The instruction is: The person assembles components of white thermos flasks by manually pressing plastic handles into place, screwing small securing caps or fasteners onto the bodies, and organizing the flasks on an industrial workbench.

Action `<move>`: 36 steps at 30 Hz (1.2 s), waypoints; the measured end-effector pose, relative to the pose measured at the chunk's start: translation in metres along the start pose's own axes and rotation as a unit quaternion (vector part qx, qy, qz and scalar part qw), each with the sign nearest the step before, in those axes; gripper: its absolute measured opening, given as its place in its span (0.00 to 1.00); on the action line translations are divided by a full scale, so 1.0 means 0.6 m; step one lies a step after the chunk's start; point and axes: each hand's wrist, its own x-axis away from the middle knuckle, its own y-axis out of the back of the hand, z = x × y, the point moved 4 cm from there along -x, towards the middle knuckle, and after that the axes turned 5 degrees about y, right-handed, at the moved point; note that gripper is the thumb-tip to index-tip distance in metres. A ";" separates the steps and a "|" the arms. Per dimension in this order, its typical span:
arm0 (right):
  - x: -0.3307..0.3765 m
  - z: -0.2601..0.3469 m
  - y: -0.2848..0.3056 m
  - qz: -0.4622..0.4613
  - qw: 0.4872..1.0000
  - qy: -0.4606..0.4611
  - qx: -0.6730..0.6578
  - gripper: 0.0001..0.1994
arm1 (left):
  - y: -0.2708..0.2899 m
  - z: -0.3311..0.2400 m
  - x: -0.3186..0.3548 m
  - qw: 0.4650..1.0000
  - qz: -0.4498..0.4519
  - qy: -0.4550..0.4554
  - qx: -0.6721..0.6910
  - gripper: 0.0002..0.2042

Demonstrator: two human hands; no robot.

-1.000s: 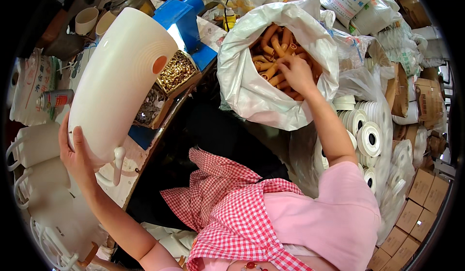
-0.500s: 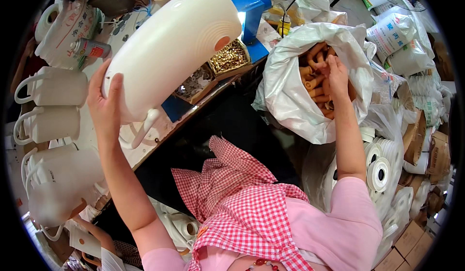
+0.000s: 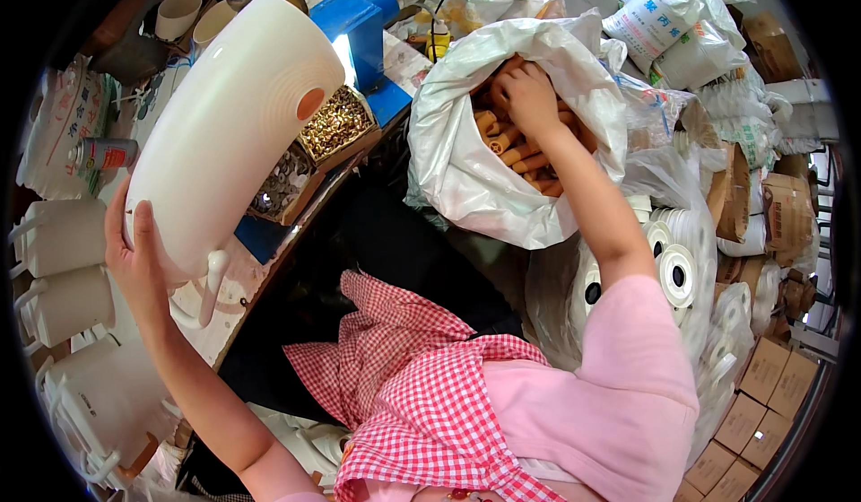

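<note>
- We held the white plastic jug body point(image 3: 229, 130) from below with our left hand point(image 3: 134, 260), fingers wrapped up its near end and clasping it, the thumb side lying along the shell
- The jug body lay tilted above the bench edge point(image 3: 238, 300), its round orange-rimmed hole point(image 3: 309, 104) turned towards us and its far end close to the blue machine point(image 3: 363, 40)
- Our left forearm rose from the lower edge, bent at the elbow, wrist cocked back under the load
- Under the jug sat a tray of brass-coloured small parts point(image 3: 336, 123) and a tray of grey parts point(image 3: 278, 183)
- Our right arm stretched forward, nearly straight, pink sleeve at the shoulder
- Our right hand point(image 3: 529, 98) was down in the white plastic bag point(image 3: 475, 170), fingers curled among the orange tubes point(image 3: 516, 152); we could not tell whether they gripped one
</note>
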 end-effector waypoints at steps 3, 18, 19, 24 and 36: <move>-0.034 -0.038 -0.103 0.105 0.979 0.080 0.153 0.12 | -0.004 -0.006 0.005 1.000 0.003 0.018 0.006 0.23; 0.037 0.038 0.200 -0.125 0.939 0.019 -0.321 0.07 | 0.000 0.006 0.000 1.000 -0.006 0.010 -0.006 0.21; 0.039 0.046 0.209 -0.138 0.931 0.029 -0.336 0.06 | 0.002 0.009 -0.001 1.000 -0.008 0.012 0.001 0.21; 0.035 0.087 0.259 -0.174 0.900 0.060 -0.395 0.06 | -0.006 0.015 -0.001 1.000 -0.015 0.023 0.014 0.21; 0.117 0.316 0.223 0.031 0.840 0.159 -0.517 0.11 | -0.004 -0.007 -0.005 0.997 -0.036 -0.052 -0.034 0.22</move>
